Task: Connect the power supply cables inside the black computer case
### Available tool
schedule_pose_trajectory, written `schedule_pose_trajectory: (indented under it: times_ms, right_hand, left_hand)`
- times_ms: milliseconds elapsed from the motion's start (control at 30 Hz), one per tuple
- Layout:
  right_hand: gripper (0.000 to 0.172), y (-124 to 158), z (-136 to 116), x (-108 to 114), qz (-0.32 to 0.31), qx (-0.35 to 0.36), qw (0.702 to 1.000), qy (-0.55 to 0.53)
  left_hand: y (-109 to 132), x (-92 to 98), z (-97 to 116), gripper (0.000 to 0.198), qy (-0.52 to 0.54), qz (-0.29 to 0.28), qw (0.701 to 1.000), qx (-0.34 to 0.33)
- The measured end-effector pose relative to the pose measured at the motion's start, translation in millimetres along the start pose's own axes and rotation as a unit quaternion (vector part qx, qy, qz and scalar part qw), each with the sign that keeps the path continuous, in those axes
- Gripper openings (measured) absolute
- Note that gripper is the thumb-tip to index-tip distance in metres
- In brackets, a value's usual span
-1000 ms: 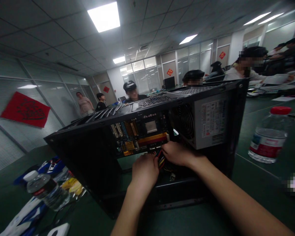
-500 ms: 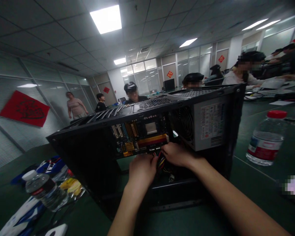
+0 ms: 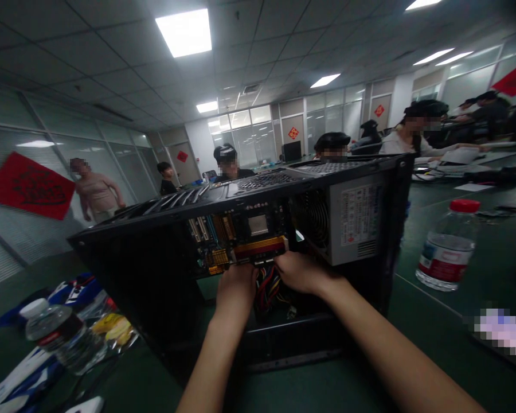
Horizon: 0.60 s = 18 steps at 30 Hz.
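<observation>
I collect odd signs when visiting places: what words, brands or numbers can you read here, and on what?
None reads with certainty.
Power supply label: too small, blurred.
Red-capped bottle: label blurred.
White-capped bottle: label blurred.
Large red sign: dark characters, unclear.
Blue item: white lettering, blurred.
Small red door sign: too small.

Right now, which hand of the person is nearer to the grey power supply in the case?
The right hand: it is just below and left of the power supply in the picture. The left hand is farther left, beyond the cables.
</observation>
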State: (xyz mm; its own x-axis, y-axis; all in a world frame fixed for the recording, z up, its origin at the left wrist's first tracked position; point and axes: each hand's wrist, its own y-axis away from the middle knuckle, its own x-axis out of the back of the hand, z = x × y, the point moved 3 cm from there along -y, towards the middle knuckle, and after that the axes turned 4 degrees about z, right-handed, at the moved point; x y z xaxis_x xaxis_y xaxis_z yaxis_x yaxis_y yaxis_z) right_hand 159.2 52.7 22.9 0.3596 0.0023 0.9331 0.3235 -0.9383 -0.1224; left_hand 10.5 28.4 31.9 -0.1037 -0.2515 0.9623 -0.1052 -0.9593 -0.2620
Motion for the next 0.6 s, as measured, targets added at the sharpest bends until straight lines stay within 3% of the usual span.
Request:
schedule_pose_trajectory:
  times_ms: [600]
  right_hand:
    - [0.034,2.4,-2.0,2.0,-0.002,0.014,1.000,0.001]
  left_hand:
    - [-5.9,-7.6,5.4,0.034,-0.005,0.018,1.000,-0.013]
